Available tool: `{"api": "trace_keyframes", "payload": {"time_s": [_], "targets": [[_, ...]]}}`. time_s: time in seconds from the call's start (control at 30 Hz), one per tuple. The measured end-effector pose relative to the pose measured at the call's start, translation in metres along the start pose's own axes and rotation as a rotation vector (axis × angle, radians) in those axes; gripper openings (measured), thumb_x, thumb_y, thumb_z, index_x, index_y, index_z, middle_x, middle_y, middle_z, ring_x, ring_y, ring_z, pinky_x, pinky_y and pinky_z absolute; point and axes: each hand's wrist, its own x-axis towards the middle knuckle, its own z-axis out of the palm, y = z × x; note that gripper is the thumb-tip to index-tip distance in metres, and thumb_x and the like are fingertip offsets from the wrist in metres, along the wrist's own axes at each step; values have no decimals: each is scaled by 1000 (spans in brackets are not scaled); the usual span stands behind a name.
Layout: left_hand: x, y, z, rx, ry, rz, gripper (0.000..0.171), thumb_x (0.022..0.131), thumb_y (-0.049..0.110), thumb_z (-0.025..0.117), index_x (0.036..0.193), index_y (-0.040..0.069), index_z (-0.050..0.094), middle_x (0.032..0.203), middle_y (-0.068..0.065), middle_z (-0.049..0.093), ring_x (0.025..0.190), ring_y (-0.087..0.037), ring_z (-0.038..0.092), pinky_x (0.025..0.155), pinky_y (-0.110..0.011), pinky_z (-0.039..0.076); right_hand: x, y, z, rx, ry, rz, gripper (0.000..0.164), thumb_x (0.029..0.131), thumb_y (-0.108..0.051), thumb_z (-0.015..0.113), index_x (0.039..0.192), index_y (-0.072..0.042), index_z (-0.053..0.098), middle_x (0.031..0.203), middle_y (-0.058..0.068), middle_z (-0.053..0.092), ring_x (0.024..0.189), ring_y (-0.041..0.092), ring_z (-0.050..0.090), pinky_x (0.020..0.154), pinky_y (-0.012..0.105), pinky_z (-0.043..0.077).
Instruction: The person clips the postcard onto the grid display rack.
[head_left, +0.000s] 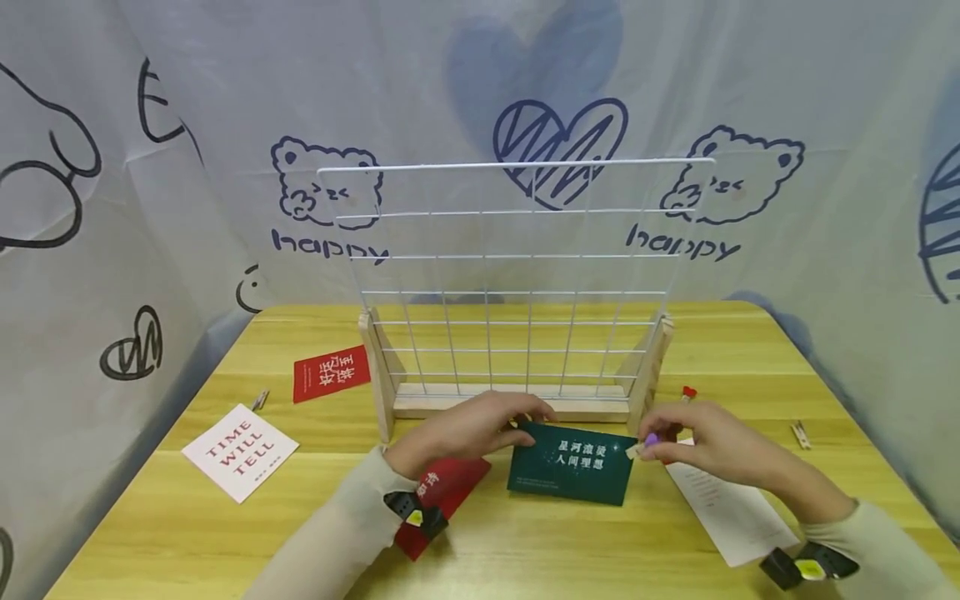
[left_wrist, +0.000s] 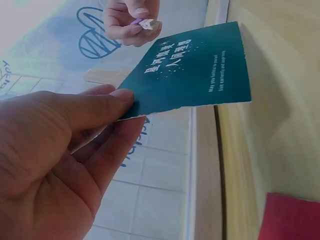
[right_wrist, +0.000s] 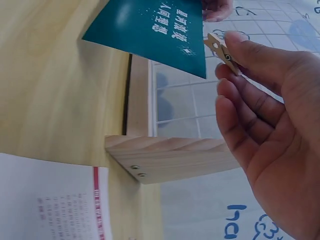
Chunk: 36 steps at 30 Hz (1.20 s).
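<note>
Dark green card (head_left: 573,475), pinched at its upper left corner by the left hand (head_left: 483,429), with thumb on the printed face and fingers behind; held raised over the worktop (head_left: 585,550), before the wooden base (head_left: 592,410) of a white wire grid (head_left: 529,292). Gripped by one corner only, probably to leave the lettering and the opposite edge free. Tilted with print toward the wearer, likely for easy sight of that edge. Right hand (head_left: 697,437) nearly closed at thumb and forefinger on a small wooden clip (right_wrist: 223,54) with purple ornament, other fingers loosely curved; clip taken by its tail, presumably to aim the nose at the card. Nose just beside the card's right edge; contact impossible to tell. Grid upright between wooden supports (head_left: 381,375), apparently for steadiness. Off to the sides, perhaps for room at the middle: square white card (head_left: 240,452), red card (head_left: 330,374) and loose peg (head_left: 801,434). Nearer: second red card (head_left: 457,492), partly hidden by the left wrist, and printed white sheet (head_left: 731,508) beside the right forearm.

Appearance of the green card: rectangular, flat, seemingly stiff, faintly glossy in the right wrist view; two lines of white Chinese characters, pale starlike specks, tiny English text toward the lower left, slightly rough pale edge.
</note>
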Motion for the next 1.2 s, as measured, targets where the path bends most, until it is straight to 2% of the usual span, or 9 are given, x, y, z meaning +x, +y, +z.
{"api": "trace_keyframes", "payload": {"time_s": [0.23, 0.43, 0.6, 0.8, 0.93, 1.2], "targets": [[2, 8, -10, 16, 72, 33, 32, 95, 10, 64, 127, 12, 65, 124, 0, 64, 109, -6, 58, 93, -18, 46, 6, -6, -10, -68, 79, -107, 22, 87, -7, 73, 102, -22, 72, 97, -11, 67, 83, 7, 60, 68, 24, 53], [6, 13, -19, 58, 146, 80, 33, 95, 11, 65, 128, 13, 64, 122, 0, 65, 106, -6, 59, 88, -18, 48, 11, -16, -22, -135, 100, -100, 29, 91, -1, 66, 114, -18, 72, 107, -10, 66, 91, 7, 62, 75, 24, 55], [9, 16, -27, 78, 221, 116, 34, 93, 9, 68, 126, 11, 65, 120, -1, 66, 102, -9, 61, 84, -17, 50, 18, -25, -34, -188, 170, -129, 28, 87, 1, 70, 111, -13, 70, 97, -11, 68, 80, 4, 61, 69, 20, 52], [14, 20, -34, 57, 273, 163, 32, 92, 4, 67, 123, 9, 65, 120, -3, 66, 105, -12, 62, 84, -17, 50, 24, -35, -48, -241, 261, -157, 33, 80, 6, 75, 103, -16, 71, 86, -14, 65, 70, 2, 56, 63, 15, 49], [17, 22, -38, 84, 292, 189, 30, 92, 5, 67, 122, 9, 65, 117, -3, 66, 100, -11, 62, 83, -16, 50, 27, -42, -56, -248, 293, -149, 36, 78, 7, 76, 104, -18, 71, 84, -15, 64, 69, 2, 56, 58, 15, 47], [23, 28, -51, 93, 330, 216, 31, 93, 5, 66, 124, 9, 66, 119, -2, 66, 107, -10, 61, 86, -16, 50, 37, -55, -70, -317, 344, -146, 33, 76, 2, 80, 98, -21, 72, 83, -18, 64, 72, 1, 53, 62, 15, 43]]}}
